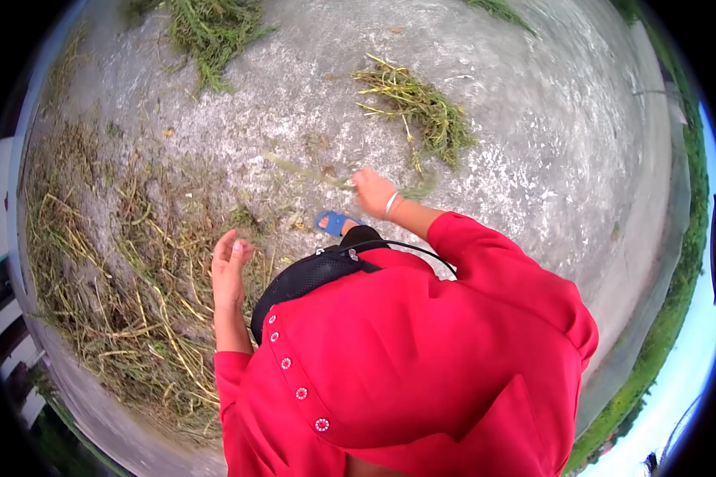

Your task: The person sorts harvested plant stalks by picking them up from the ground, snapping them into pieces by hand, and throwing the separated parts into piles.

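Note:
My right hand, with a white band at the wrist, is closed around a thin plant stalk that is blurred by motion. One end of the stalk points to the left; a green leafy part shows on the other side of the hand. Beyond this hand lies a small bundle of cut green stalks on the grey ground. My left hand is raised over the edge of the scattered stalks, its fingers apart and slightly curled, with nothing seen in it.
Dry and green stalks cover the ground on the left. Another green pile lies at the top left, and more greenery at the top. A foot in a blue sandal stands between my hands.

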Demonstrator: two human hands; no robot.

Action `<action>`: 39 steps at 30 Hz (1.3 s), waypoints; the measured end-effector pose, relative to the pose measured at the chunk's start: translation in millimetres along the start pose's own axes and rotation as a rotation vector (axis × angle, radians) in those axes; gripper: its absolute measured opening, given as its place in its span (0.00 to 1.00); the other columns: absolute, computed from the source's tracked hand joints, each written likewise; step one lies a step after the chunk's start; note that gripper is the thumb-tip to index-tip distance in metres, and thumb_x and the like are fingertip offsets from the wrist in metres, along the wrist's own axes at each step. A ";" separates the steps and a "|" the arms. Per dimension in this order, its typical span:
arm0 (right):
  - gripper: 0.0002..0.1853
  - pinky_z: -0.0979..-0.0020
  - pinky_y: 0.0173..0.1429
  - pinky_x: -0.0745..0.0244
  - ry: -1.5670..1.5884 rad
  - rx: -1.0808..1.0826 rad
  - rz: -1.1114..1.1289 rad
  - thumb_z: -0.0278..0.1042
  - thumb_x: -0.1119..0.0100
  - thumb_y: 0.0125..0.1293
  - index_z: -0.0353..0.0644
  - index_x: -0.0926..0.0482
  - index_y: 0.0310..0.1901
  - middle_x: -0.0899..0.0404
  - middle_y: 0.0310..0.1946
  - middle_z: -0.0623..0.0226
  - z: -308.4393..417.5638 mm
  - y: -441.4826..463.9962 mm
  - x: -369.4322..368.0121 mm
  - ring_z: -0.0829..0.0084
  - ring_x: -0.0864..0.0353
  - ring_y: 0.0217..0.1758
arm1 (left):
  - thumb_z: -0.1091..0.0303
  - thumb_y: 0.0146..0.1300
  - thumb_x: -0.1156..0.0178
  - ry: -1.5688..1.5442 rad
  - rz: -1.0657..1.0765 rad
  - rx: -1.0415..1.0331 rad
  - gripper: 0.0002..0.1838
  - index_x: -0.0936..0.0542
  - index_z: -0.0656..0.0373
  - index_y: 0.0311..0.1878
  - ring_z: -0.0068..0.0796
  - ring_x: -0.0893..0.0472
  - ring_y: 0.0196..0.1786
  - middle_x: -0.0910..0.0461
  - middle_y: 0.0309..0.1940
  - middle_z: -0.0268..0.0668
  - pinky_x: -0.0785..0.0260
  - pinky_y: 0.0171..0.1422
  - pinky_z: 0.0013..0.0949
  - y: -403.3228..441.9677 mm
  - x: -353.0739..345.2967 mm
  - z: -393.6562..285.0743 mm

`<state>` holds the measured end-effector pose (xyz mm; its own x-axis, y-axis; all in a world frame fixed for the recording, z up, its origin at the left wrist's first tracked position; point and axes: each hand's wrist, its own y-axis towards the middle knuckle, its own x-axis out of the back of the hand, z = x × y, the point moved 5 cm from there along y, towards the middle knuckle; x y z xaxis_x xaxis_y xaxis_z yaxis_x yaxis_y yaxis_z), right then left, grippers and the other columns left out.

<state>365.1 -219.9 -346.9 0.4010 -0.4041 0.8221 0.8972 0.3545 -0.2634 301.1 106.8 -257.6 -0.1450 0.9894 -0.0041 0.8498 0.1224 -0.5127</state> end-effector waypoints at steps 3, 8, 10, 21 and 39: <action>0.14 0.56 0.50 0.30 -0.084 -0.249 -0.055 0.27 0.52 0.54 0.40 0.33 0.45 0.31 0.43 0.51 -53.1 -2.2 20.4 0.51 0.28 0.47 | 0.60 0.65 0.46 0.176 -0.053 0.187 0.19 0.31 0.57 0.56 0.22 0.26 0.40 0.25 0.38 0.32 0.33 0.45 0.26 -14.5 46.1 74.0; 0.18 0.55 0.54 0.32 -0.199 -0.303 0.204 0.26 0.54 0.54 0.34 0.34 0.49 0.27 0.45 0.42 -149.4 12.3 22.3 0.45 0.28 0.50 | 0.62 0.63 0.46 0.402 -0.323 0.360 0.16 0.26 0.62 0.49 0.21 0.25 0.30 0.23 0.29 0.32 0.32 0.36 0.26 -100.9 130.3 184.7; 0.18 0.54 0.53 0.32 -0.239 -0.333 0.265 0.25 0.52 0.53 0.36 0.35 0.48 0.28 0.46 0.39 -190.9 27.5 32.6 0.43 0.28 0.51 | 0.61 0.62 0.45 0.392 -0.460 0.476 0.16 0.25 0.61 0.49 0.22 0.24 0.29 0.22 0.29 0.34 0.31 0.34 0.27 -154.3 163.1 238.7; 0.24 0.60 0.54 0.30 -0.693 -0.260 -0.003 0.40 0.41 0.53 0.42 0.27 0.52 0.24 0.46 0.52 -194.9 195.0 74.9 0.48 0.26 0.49 | 0.58 0.60 0.45 0.026 -0.674 0.879 0.18 0.24 0.62 0.47 0.25 0.22 0.28 0.21 0.28 0.36 0.29 0.34 0.30 -333.1 90.4 334.8; 0.19 0.62 0.52 0.30 -0.539 0.262 0.823 0.47 0.53 0.65 0.39 0.24 0.44 0.23 0.43 0.50 36.9 -15.5 -233.2 0.52 0.24 0.48 | 0.54 0.59 0.54 0.177 -0.546 0.771 0.18 0.22 0.58 0.37 0.52 0.24 0.45 0.21 0.38 0.49 0.33 0.50 0.46 -368.4 124.6 698.2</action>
<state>250.9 -100.0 -515.9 0.6807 0.4595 0.5706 0.2859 0.5504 -0.7844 -383.8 130.7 -668.7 -0.2894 0.8161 0.5002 0.1114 0.5477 -0.8292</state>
